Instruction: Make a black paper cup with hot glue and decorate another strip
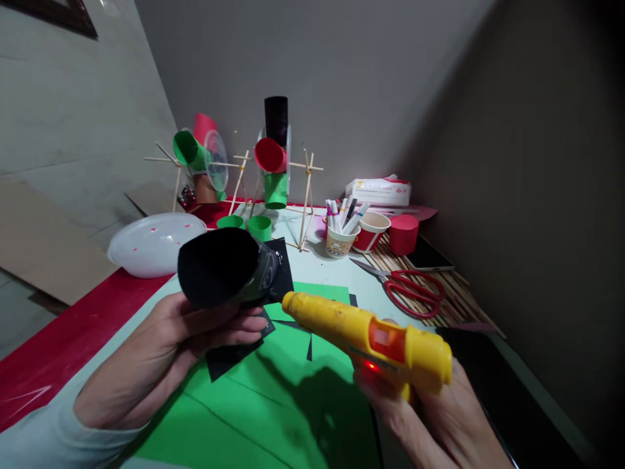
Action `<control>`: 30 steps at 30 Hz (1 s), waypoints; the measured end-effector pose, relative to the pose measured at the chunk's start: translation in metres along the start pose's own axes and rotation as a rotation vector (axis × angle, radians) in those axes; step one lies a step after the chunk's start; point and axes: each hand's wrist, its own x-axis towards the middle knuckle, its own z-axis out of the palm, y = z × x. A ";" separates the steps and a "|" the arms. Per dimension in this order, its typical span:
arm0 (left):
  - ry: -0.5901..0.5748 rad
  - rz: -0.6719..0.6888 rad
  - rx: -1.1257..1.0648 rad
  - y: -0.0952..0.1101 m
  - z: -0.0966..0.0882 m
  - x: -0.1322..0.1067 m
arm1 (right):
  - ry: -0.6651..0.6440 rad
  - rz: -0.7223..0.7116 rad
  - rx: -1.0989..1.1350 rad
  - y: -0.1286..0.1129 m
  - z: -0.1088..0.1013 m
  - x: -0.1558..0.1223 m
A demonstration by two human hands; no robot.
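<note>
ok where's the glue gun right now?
Head view, mostly right of centre: the glue gun is in the right hand, its nozzle close to the black tube in the left hand.

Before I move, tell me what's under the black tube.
The left hand holds the black tube from below; beneath lie black paper and green paper. What they cover can't be seen.

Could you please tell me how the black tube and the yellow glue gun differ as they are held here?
The black tube is in the left hand, while the yellow glue gun is in the right hand. The tube shows a wide open mouth; the gun tapers to a narrow nozzle. A red light glows on the gun, none on the tube. Both are held up.
</note>
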 end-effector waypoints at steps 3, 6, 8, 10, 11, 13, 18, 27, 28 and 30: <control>0.000 0.002 -0.019 0.001 -0.001 0.002 | 0.020 0.313 0.129 0.002 0.000 -0.004; 0.027 0.001 -0.015 0.000 -0.001 0.002 | 0.010 0.631 0.530 0.005 0.003 0.003; 0.029 -0.016 -0.009 -0.002 0.000 0.001 | 0.002 0.696 0.768 0.008 0.007 0.011; 0.023 -0.029 -0.014 -0.004 0.000 -0.001 | 0.025 0.703 0.858 0.012 0.012 0.019; 0.010 -0.036 -0.017 -0.006 0.001 -0.002 | 0.041 0.702 0.863 0.013 0.015 0.022; -0.032 -0.048 -0.021 -0.012 0.003 -0.003 | 0.082 0.707 0.862 0.014 0.022 0.024; -0.126 -0.093 -0.003 -0.031 0.010 -0.006 | 0.112 0.738 0.922 0.006 0.036 0.021; -0.134 -0.080 -0.014 -0.055 0.012 -0.003 | 0.127 0.714 0.929 0.009 0.038 0.016; -0.134 -0.083 -0.017 -0.056 0.012 -0.003 | 0.126 0.716 0.930 0.009 0.039 0.016; -0.140 -0.075 -0.026 -0.058 0.012 -0.002 | 0.123 0.728 0.935 0.008 0.041 0.015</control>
